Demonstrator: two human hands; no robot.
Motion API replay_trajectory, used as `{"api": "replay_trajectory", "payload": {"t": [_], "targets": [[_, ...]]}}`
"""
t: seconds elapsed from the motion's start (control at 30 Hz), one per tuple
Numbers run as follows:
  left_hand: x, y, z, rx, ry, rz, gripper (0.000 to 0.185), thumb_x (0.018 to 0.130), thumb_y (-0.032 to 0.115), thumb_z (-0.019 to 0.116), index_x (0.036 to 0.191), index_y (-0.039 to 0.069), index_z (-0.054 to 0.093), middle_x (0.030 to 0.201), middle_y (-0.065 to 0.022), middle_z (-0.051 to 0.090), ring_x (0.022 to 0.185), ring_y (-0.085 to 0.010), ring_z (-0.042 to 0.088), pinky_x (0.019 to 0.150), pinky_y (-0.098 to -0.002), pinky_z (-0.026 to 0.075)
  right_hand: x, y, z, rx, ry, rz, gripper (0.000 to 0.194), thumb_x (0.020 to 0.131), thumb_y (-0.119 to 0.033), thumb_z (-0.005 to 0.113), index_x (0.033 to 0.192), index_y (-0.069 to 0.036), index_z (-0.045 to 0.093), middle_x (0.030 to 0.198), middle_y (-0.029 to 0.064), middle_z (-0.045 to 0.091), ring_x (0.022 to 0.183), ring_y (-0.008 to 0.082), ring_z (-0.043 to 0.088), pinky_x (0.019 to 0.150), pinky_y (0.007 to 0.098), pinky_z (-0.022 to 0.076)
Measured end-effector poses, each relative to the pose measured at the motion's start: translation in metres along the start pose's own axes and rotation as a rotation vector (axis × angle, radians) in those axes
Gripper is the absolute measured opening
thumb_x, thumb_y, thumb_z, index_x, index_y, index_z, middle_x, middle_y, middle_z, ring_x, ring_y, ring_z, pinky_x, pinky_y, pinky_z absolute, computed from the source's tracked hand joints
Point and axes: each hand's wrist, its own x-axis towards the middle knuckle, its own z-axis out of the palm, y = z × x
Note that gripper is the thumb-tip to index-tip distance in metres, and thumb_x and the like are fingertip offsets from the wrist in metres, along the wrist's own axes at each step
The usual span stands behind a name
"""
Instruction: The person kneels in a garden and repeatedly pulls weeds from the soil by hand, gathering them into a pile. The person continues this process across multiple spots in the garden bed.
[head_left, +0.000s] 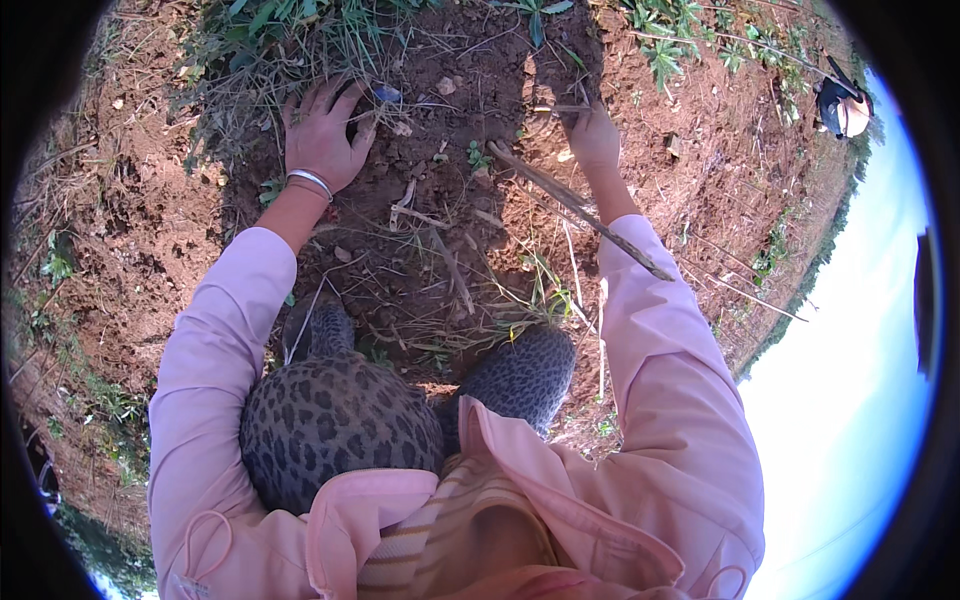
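Note:
My left hand, with a silver bangle at the wrist, rests fingers spread at the edge of a clump of grass and weeds. Dry stems lie around its fingertips, and a small blue scrap sits just right of them. Across the bare reddish soil, my right hand is low to the ground with its fingers bent. Shadow and blur hide its fingertips, so whether it grips anything is unclear. A long wooden stick slants below that hand and crosses in front of the right sleeve.
Dry twigs and grass litter the soil between my arms. My knees in leopard-print trousers are bent close below. Leafy weeds grow at upper right. Farther off on the right, another person is in the field.

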Motion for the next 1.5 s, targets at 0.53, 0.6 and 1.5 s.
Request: {"api": "replay_trajectory", "payload": {"t": [0.53, 0.6, 1.5], "targets": [[0.012, 0.023, -0.056, 0.215, -0.493, 0.08, 0.052, 0.103, 0.039, 0.054, 0.147, 0.012, 0.054, 0.153, -0.0203, 0.05, 0.134, -0.0425, 0.052, 0.112, -0.0481, 0.041, -0.237, 0.205, -0.04, 0.645, 0.091, 0.509, 0.039, 0.107, -0.033, 0.047, 0.12, 0.0, 0.064, 0.096, 0.0319, 0.068, 0.091, 0.0482, 0.067, 0.081, 0.0533, 0.0513], [0.008, 0.042, -0.097, 0.317, -0.687, 0.006, 0.054, 0.102, 0.038, 0.056, 0.148, 0.011, 0.053, 0.152, -0.021, 0.051, 0.131, -0.0428, 0.056, 0.109, -0.0464, 0.045, -0.267, 0.264, -0.037, 0.587, 0.184, 0.538, 0.039, 0.108, -0.033, 0.046, 0.122, -0.002, 0.065, 0.097, 0.0299, 0.07, 0.093, 0.0459, 0.07, 0.08, 0.0537, 0.0533], [-0.078, 0.459, -0.422, 0.28, -0.105, -0.643, 0.04, 0.096, 0.025, 0.066, 0.133, 0.009, 0.07, 0.119, -0.0174, 0.073, 0.107, -0.0216, 0.067, 0.092, -0.0339, 0.052, -0.546, 0.509, -0.029, 0.685, -0.491, 0.779, 0.036, 0.096, -0.023, 0.057, 0.115, 0.004, 0.071, 0.103, 0.0317, 0.073, 0.101, 0.0472, 0.071, 0.086, 0.0516, 0.057]]}}
